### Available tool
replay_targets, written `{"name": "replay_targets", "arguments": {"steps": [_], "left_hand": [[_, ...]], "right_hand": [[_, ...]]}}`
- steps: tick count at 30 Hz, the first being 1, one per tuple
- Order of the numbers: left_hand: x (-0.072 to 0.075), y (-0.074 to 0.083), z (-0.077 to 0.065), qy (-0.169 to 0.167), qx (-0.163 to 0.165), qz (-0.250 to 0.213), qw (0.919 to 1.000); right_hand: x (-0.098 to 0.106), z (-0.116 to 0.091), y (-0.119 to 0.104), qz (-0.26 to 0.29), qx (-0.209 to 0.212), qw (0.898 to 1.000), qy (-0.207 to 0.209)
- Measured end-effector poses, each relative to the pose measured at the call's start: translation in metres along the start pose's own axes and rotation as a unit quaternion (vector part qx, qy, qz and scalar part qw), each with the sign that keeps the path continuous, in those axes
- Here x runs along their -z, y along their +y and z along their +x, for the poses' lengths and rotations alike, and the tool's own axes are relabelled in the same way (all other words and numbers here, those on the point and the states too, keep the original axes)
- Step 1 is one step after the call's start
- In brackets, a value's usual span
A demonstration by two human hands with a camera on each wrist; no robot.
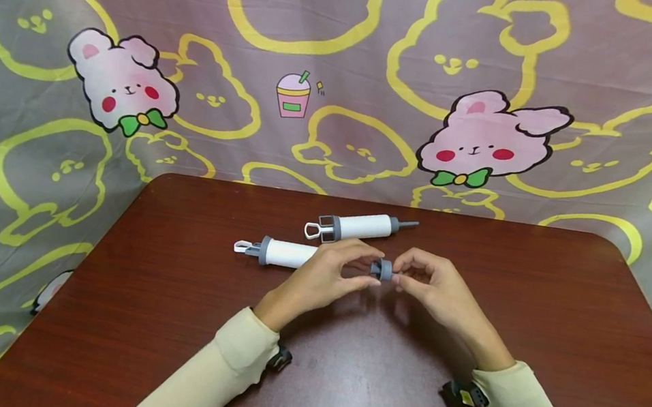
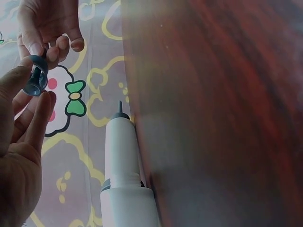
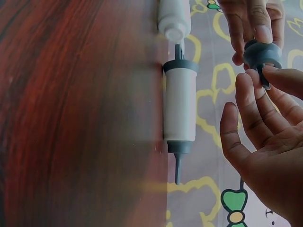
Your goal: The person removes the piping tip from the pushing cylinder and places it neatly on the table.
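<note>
Above the table, both hands meet at a small grey nozzle cap (image 1: 386, 270) with a flared open end and a thin stem. My left hand (image 1: 326, 269) pinches the cap's wide ring between thumb and fingers. The right hand (image 1: 444, 289) pinches the stem with thumb and forefinger. In the right wrist view, the cap's rounded grey body (image 3: 262, 53) shows between the hands. Behind my left hand lies a white syringe-like tube (image 1: 288, 254) with a grey collar and a white loop handle; the hand hides its right end in the head view.
A second white syringe-like tube (image 1: 365, 226), with a grey nozzle pointing right and a loop handle at left, lies farther back. Both tubes rest on the brown table (image 1: 162, 319). A patterned cloth (image 1: 372, 86) hangs behind the table's far edge.
</note>
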State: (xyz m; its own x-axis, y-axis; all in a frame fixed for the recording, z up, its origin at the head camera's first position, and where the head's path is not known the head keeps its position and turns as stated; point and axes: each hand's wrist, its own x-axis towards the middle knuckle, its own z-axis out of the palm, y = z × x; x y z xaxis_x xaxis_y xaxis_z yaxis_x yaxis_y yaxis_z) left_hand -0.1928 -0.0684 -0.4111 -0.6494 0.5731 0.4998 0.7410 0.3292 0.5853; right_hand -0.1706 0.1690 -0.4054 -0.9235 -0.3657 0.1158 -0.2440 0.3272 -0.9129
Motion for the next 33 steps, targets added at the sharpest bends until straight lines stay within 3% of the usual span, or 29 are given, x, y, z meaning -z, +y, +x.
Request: {"name": "replay_targets", "arguments": {"steps": [33], "left_hand": [[-0.0011,-0.0003,0.0011,-0.004,0.015,-0.018,0.9997]], "right_hand": [[0.0007,-0.0002,0.0008,0.015,0.000,1.000,-0.011]]}}
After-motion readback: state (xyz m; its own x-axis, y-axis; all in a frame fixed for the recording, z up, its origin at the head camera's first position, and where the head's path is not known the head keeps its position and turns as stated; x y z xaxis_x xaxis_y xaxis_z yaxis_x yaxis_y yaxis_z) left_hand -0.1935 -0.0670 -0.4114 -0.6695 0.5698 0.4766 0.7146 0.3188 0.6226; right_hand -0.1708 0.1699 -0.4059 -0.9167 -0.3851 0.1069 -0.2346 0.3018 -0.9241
